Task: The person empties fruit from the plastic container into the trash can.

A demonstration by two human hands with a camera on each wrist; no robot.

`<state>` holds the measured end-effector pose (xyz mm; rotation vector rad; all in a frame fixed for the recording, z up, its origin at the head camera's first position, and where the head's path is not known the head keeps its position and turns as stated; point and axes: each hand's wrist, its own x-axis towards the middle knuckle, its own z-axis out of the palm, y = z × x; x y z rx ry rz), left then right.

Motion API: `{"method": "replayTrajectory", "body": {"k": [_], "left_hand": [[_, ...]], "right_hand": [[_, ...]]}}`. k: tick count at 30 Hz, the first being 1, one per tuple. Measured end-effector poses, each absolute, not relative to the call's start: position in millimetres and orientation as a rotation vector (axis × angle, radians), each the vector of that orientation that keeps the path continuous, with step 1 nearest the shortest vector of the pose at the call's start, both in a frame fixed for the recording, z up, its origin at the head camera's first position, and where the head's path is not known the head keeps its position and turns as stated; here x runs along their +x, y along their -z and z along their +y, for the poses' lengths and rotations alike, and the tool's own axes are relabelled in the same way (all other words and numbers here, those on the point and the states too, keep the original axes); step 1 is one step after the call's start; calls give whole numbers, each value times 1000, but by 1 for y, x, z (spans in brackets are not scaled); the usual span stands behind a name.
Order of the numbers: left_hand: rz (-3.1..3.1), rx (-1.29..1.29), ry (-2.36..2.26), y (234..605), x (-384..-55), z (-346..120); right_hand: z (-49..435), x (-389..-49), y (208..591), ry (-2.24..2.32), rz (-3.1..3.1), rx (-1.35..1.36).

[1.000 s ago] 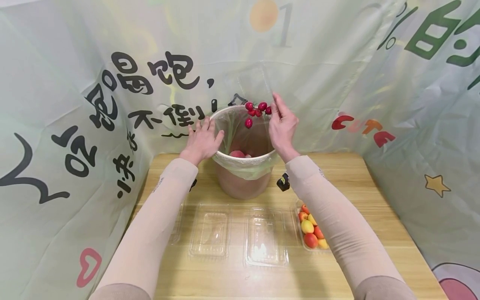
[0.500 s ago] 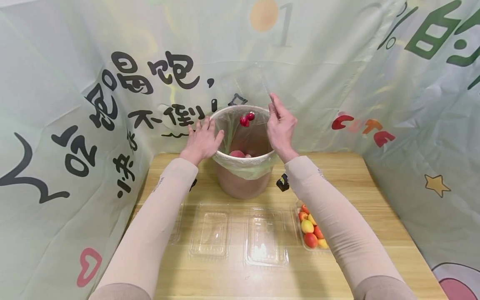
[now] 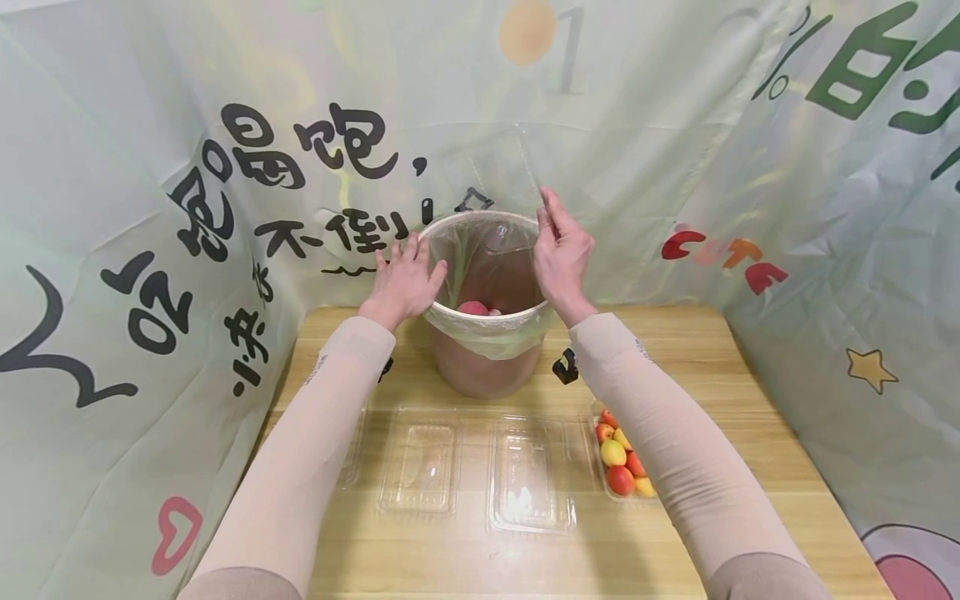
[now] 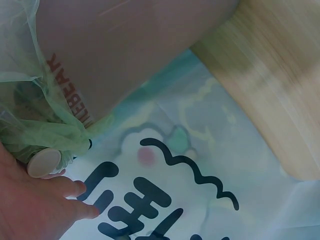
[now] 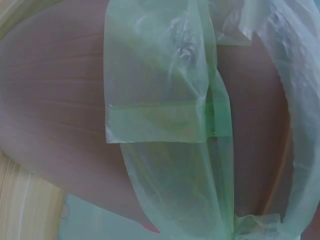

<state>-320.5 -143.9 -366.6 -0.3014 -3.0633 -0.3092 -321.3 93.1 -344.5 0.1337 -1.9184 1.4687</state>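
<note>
A brownish trash can (image 3: 486, 371) with a pale green plastic liner (image 3: 491, 340) stands at the back of the table. My left hand (image 3: 405, 283) rests on its left rim with fingers spread; the left wrist view shows the same hand (image 4: 35, 207) beside the bunched liner. My right hand (image 3: 564, 257) grips a clear plastic box (image 3: 529, 162), tipped over the opening. A round pinkish-red fruit (image 3: 474, 308) shows inside the can, most of whose contents are hidden. In the right wrist view, liner (image 5: 160, 75) and can wall (image 5: 55, 90) fill the frame, without the hand.
Two clear plastic containers (image 3: 420, 467) lie in front of the can, with another (image 3: 352, 454) partly behind the left forearm. A box of small red and yellow fruits (image 3: 615, 454) sits partly under the right forearm. Printed cloth (image 3: 637, 167) surrounds the wooden table (image 3: 465, 567).
Several small red fruits have dropped from the tipped box into the can and are out of sight. The right hand has shifted very slightly left; the left hand stays on the rim.
</note>
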Motion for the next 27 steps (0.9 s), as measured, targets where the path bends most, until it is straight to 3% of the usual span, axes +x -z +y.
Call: {"method": "replayTrajectory", "body": {"k": [27], "left_hand": [[-3064,-280,365,367,-320,-143]], "right_hand": [[105,-324,343,-1579,-1888,109]]}}
